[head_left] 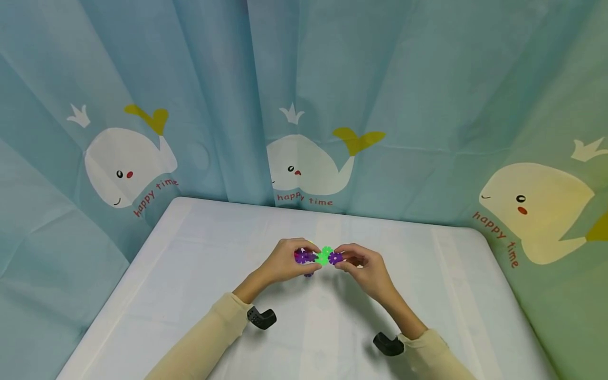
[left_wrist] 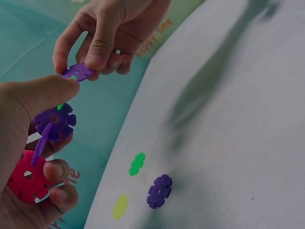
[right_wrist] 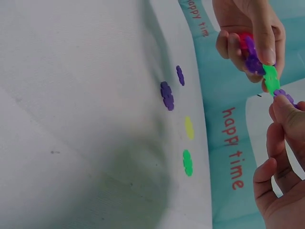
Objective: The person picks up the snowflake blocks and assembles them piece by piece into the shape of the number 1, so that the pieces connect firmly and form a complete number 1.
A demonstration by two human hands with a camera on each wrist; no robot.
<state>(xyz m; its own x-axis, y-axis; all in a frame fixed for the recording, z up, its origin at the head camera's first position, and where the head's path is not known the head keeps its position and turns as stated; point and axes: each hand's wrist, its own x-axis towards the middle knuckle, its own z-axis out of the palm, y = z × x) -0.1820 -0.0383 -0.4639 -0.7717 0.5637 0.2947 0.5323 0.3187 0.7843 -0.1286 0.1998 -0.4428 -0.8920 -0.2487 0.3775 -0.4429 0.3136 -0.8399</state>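
Note:
Over the table, my left hand [head_left: 287, 262] grips a joined string of notched plastic snowflake discs. In the left wrist view a red disc [left_wrist: 23, 179] lies against its curled fingers, with a purple disc [left_wrist: 61, 121] slotted on beyond it. At the string's end is a green disc [right_wrist: 271, 80], pinched near the left thumb. My right hand [head_left: 368, 268] pinches a single purple disc [head_left: 335, 258] between thumb and fingertips. That disc's edge meets the green one in the right wrist view, the two hands being close together.
Loose discs lie on the white table [head_left: 408, 295] below the hands: a yellow one [right_wrist: 189, 128], a green one [right_wrist: 188, 163] and two purple ones [right_wrist: 167, 96]. A blue curtain [head_left: 228, 105] with whale prints stands behind the table's far edge. Black wrist devices [head_left: 262, 318] sit at both cuffs.

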